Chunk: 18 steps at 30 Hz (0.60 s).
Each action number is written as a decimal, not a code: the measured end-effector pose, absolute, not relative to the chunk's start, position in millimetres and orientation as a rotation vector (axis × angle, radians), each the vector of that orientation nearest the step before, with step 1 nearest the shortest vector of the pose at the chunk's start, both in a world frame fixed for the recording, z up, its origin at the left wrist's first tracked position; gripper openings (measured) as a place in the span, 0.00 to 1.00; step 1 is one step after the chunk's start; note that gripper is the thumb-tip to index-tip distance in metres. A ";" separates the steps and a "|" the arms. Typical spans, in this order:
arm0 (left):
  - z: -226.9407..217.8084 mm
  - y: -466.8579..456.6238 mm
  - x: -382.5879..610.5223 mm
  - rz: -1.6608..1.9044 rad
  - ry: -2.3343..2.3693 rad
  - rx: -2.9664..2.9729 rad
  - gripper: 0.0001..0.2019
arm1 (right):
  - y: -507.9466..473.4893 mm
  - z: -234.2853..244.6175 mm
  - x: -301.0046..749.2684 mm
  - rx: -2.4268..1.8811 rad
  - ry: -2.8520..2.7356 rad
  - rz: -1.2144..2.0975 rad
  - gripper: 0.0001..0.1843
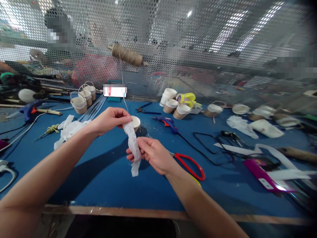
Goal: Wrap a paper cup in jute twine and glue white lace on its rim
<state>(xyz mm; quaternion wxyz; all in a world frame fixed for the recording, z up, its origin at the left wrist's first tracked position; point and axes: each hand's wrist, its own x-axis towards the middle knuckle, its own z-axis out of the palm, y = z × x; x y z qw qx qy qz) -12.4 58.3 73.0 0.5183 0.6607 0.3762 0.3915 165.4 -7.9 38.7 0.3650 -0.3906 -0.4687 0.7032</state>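
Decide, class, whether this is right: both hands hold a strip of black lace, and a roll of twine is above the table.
Not quite: the lace strip is white, not black, as the head view shows. The left hand and right hand do both hold it, and the roll of twine is above the table.
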 end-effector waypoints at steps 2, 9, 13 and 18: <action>73.9 60.2 -11.4 0.954 0.895 1.598 0.07 | -9.6 38.6 163.6 -1.025 -1.194 1.766 0.13; 69.8 72.3 -9.8 0.964 0.978 1.727 0.06 | -8.7 36.0 159.5 -1.132 -1.109 1.734 0.07; 61.5 92.1 -10.6 0.968 1.061 1.875 0.05 | 1.8 30.9 153.1 -1.168 -1.088 1.751 0.06; 51.8 118.9 -9.5 0.995 1.121 1.901 0.04 | 15.5 25.2 141.0 -1.210 -1.033 1.733 0.08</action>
